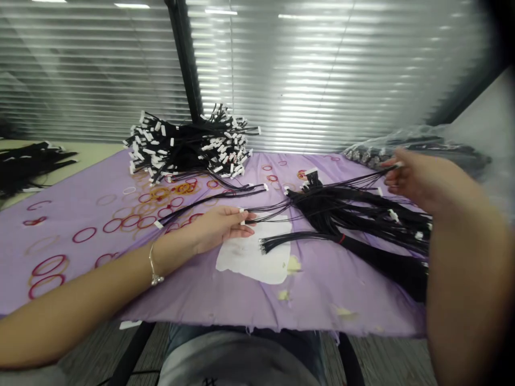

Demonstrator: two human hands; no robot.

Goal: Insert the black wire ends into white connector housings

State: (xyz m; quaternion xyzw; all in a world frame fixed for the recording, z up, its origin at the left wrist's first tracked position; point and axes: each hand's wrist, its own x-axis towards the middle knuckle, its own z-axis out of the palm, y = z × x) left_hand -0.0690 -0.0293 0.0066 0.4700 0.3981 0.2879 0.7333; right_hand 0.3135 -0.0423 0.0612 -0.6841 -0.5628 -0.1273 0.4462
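Observation:
A thin black wire harness stretches between my two hands above the purple cloth. My left hand pinches the white connector at its near end, over a white paper patch. On the right, my raised right hand grips the other end of the wires, where a bit of white shows at the fingertips. Under the stretched wires lies a thick bundle of black wires with white connectors. A red band ties another bundle, and its bare wire ends point left.
A tall pile of black harnesses with white connectors stands at the back. Red and yellow rubber bands lie scattered on the left of the purple cloth. A clear plastic bag sits back right; more black wires lie far left.

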